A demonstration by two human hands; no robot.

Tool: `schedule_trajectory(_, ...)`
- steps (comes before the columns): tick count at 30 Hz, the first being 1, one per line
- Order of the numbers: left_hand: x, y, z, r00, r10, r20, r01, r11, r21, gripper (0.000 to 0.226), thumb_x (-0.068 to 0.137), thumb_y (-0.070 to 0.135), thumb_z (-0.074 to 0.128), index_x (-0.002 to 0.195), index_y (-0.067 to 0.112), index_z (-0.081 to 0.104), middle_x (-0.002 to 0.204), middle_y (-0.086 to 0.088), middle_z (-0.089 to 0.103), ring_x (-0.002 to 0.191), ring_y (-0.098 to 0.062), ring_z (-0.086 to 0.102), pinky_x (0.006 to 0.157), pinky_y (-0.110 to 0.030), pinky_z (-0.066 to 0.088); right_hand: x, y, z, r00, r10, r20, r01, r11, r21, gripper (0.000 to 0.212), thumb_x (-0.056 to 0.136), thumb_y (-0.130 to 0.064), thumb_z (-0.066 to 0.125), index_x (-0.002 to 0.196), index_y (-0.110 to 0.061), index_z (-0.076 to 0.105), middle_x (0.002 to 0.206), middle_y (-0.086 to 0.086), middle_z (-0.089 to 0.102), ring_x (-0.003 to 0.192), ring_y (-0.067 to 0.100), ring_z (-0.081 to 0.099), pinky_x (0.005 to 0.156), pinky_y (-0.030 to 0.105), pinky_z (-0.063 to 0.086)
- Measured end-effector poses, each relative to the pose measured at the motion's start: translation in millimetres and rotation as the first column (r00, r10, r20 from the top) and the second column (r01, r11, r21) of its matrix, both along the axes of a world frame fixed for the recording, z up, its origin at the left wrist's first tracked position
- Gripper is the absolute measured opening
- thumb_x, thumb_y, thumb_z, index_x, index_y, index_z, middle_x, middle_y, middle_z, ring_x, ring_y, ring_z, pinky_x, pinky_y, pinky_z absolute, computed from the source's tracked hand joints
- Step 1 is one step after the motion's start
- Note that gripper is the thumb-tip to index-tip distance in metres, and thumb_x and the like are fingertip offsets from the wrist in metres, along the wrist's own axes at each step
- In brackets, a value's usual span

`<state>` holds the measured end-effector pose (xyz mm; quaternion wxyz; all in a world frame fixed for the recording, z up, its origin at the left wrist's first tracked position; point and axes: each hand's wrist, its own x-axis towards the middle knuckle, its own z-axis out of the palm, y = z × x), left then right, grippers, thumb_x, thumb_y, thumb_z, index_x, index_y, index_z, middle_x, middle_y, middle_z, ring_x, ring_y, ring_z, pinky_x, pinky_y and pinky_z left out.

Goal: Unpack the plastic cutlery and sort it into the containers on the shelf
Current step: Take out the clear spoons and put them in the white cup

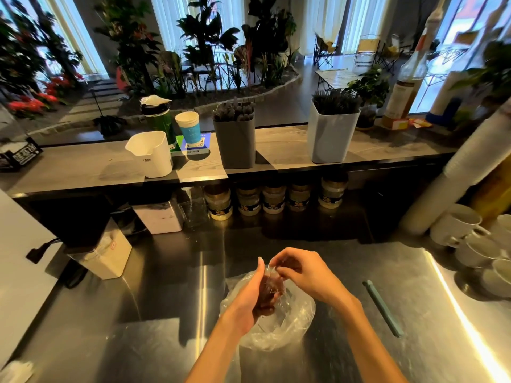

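A crumpled clear plastic bag [279, 324] lies on the steel counter [154, 341] in front of me. My left hand [254, 294] grips the bag's gathered top from the left. My right hand [301, 272] pinches the upper edge of the bag with its fingertips. Something dark shows through the plastic between my hands; what it is cannot be made out. On the shelf [91, 167] above stand a dark grey container [235, 145] holding dark cutlery and a white container [331, 136] holding dark forks.
A white jug [152, 156], a paper cup [189, 128] and a green bottle [159, 117] stand at the shelf's left. Several jars [273, 199] line up under the shelf. A thin grey-green stick [383, 308] lies right of the bag. White cups [470, 233] stack at far right.
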<state>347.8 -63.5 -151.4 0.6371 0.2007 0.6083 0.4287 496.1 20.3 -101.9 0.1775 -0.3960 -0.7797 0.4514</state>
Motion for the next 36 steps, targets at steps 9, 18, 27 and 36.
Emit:
schedule_trajectory(9, -1, 5, -5, 0.993, 0.120, 0.021, -0.120, 0.993, -0.001, 0.054, 0.100, 0.059, 0.042, 0.075, 0.013, 0.056, 0.058, 0.003, 0.046, 0.041, -0.006, 0.029, 0.038, -0.018, 0.021, 8, -7, -48, 0.906, -0.395, -0.154, 0.376, 0.917, -0.134, 0.014, 0.093, -0.010, 0.071, 0.097, -0.023, 0.071, 0.093, -0.005, 0.075, 0.084, 0.002, 0.073, 0.076, 0.018, 0.059)
schedule_trajectory(18, -20, -11, -35, 0.985, 0.171, -0.038, -0.173, 0.982, -0.072, 0.053, 0.091, 0.066, 0.053, 0.071, 0.017, 0.050, 0.053, 0.005, 0.032, 0.042, -0.007, 0.023, 0.037, -0.020, 0.016, -8, -25, -128, 0.899, 0.082, 0.430, -0.056, 0.996, -0.072, 0.032, 0.088, -0.006, 0.070, 0.119, -0.017, 0.070, 0.118, 0.002, 0.072, 0.108, 0.015, 0.067, 0.099, 0.032, 0.054)
schedule_trajectory(27, -43, -25, -47, 0.980, 0.198, 0.032, -0.197, 0.979, -0.054, 0.055, 0.086, 0.067, 0.053, 0.070, 0.014, 0.050, 0.052, 0.002, 0.032, 0.037, -0.007, 0.024, 0.036, -0.019, 0.015, -48, -54, -181, 0.821, 0.070, 0.566, -0.037, 0.997, -0.070, 0.030, 0.090, -0.012, 0.061, 0.119, -0.023, 0.061, 0.123, 0.008, 0.058, 0.110, 0.028, 0.062, 0.087, 0.032, 0.052)
schedule_trajectory(36, -53, -21, -45, 0.979, 0.197, 0.043, -0.194, 0.978, -0.071, 0.052, 0.098, 0.059, 0.047, 0.076, 0.013, 0.054, 0.056, 0.001, 0.040, 0.037, -0.005, 0.026, 0.034, -0.018, 0.019, -52, -54, -189, 0.775, 0.089, 0.625, 0.039, 0.981, -0.188, 0.028, 0.092, -0.012, 0.061, 0.119, -0.003, 0.068, 0.125, 0.015, 0.067, 0.114, 0.027, 0.064, 0.095, 0.029, 0.050)
